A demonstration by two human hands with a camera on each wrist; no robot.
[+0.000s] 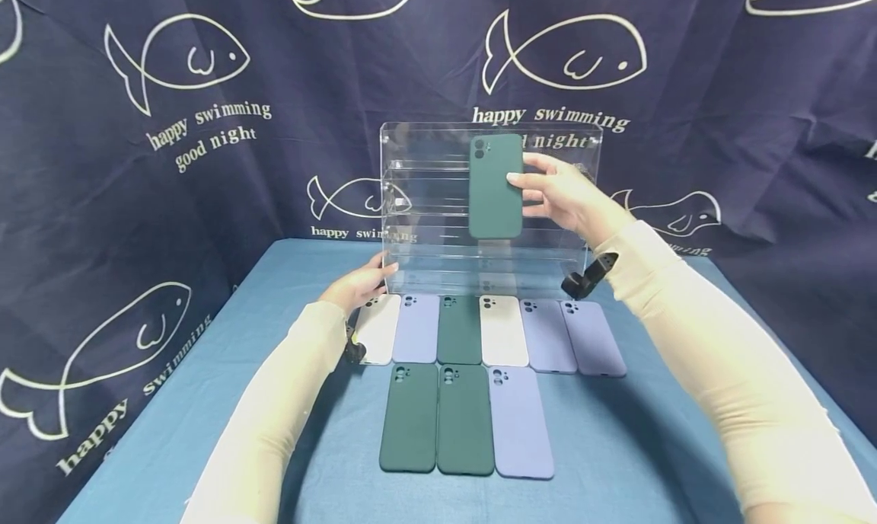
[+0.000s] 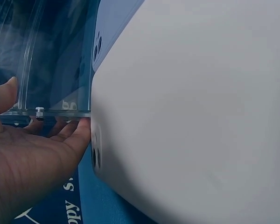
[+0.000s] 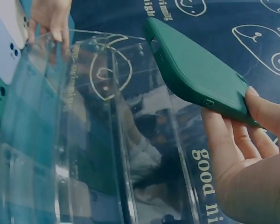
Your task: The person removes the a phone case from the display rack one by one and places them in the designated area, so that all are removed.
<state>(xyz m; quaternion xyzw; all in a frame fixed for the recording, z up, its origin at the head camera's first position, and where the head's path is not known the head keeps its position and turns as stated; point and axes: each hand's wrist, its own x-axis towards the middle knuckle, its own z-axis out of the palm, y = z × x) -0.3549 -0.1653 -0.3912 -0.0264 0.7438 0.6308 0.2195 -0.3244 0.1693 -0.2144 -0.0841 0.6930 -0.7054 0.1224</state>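
Note:
My right hand (image 1: 565,193) pinches a dark green phone case (image 1: 496,196) by its right edge, thumb on the back and fingers behind. The case is upright, its camera cutouts at top left, in front of the upper tiers of a clear acrylic display rack (image 1: 425,238). In the right wrist view the green case (image 3: 196,70) stands apart from the rack's tiers. Low on the rack's left side, my left hand (image 1: 356,284) grips the side panel. In the left wrist view its thumb and fingers lie on opposite sides of that panel, beside a white phone case (image 2: 191,112).
A row of white, lavender and green cases, including a green one (image 1: 460,330), lies along the rack's front. Nearer are two green cases (image 1: 464,421) and a lavender one (image 1: 522,423). All lie on a blue cloth (image 1: 329,478); a fish-printed curtain (image 1: 329,75) hangs behind.

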